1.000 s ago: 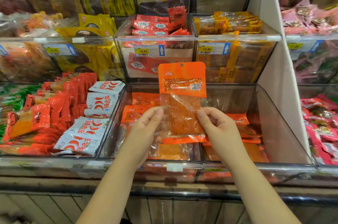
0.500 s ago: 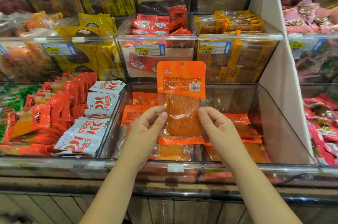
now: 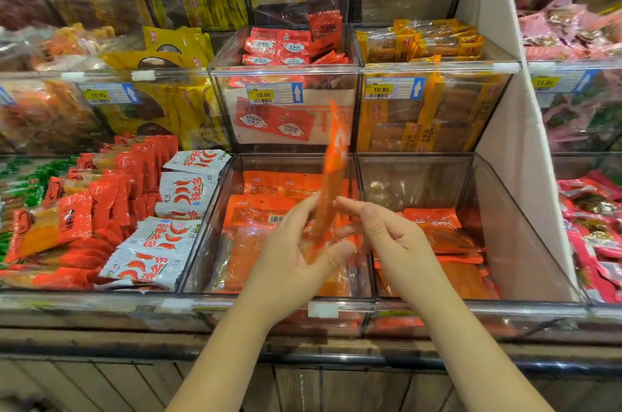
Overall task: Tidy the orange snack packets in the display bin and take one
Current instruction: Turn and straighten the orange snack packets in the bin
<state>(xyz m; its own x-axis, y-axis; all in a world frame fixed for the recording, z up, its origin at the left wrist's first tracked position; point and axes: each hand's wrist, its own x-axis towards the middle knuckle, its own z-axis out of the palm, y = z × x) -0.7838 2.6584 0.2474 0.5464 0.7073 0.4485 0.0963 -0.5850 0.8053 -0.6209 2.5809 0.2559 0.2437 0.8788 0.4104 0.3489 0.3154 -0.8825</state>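
Taking step, I judge: my left grip (image 3: 296,243) pinches 1 orange packet (image 3: 332,149) edge-on above the display bin (image 3: 498,209), right grip (image 3: 397,236) slack beside it; next, lift it clear.

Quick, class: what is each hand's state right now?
Left hand: holding the orange packet.
Right hand: open, holding nothing.

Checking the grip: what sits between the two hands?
In the head view, an orange packet, edge-on and blurred, stands upright between the left hand and the right hand.
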